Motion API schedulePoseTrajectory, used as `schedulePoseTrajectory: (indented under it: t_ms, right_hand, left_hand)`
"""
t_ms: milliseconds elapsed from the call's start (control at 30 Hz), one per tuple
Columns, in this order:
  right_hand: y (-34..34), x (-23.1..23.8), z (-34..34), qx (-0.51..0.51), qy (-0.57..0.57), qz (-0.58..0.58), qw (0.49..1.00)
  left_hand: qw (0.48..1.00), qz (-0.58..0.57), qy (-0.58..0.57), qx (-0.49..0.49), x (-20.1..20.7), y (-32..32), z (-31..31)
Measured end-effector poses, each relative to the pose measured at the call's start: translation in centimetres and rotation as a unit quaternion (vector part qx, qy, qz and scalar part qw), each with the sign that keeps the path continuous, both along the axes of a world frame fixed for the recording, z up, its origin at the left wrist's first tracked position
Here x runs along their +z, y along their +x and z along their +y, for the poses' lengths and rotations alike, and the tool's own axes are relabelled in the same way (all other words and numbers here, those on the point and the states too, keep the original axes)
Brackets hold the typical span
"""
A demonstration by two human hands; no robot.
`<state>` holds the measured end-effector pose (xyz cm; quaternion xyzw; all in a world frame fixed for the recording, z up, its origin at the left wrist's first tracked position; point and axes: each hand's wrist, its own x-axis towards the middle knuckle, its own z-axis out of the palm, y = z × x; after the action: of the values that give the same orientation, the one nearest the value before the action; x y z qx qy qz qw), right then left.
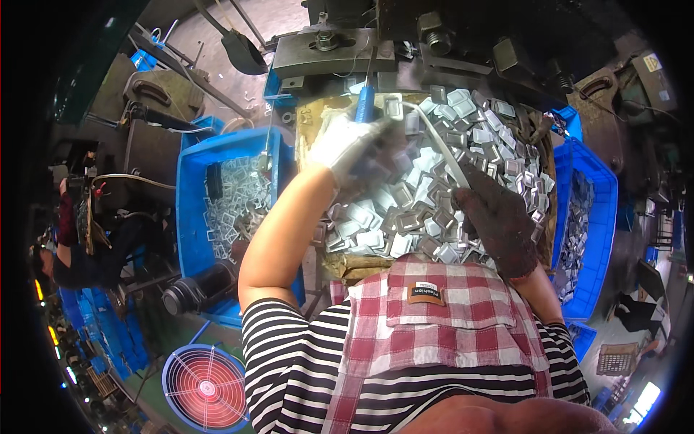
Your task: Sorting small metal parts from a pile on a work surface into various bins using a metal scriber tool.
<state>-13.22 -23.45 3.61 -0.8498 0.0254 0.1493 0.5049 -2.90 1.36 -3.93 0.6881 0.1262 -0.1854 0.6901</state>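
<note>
My left hand (340, 145), in a white glove partly smeared by motion, is closed around the lower end of a blue ribbed handle (365, 103). A thin metal shaft runs up from that handle toward the machine. My right hand (499, 220), in a dark glove, grips a curved pale rod (441, 141) that reaches up and left. At the rod's far tip is a small rectangular metal piece (392, 106); whether it is attached or just touching I cannot tell. Beneath both hands spreads a heap of small rectangular metal parts (405, 195).
Steel machine blocks (325, 54) with bolts stand along the far side. A blue crate (189, 210) of small metal parts is at left, another blue crate (603, 217) at right. A round red fan (206, 387) stands at lower left. Another person (79, 253) sits at far left.
</note>
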Motion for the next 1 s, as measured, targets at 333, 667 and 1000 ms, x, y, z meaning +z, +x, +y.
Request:
schedulePoseTrajectory:
  t_ms: [333, 667, 1000]
  right_hand:
    - [1.4, -1.9, -3.2, -0.055, -0.038, -0.072, 0.995]
    - [3.7, 0.7, -3.5, -0.152, 0.004, -0.120, 0.981]
    - [8.4, -0.8, -1.2, -0.081, -0.117, -0.134, 0.981]
  left_hand:
    - [0.807, -0.169, 0.506, -0.252, 3.8, 2.6, 2.4]
    - [0.718, -0.184, 0.579, -0.339, 8.1, 11.5, -3.9]
    - [0.877, -0.220, 0.422, -0.062, 3.3, 2.6, 2.1]
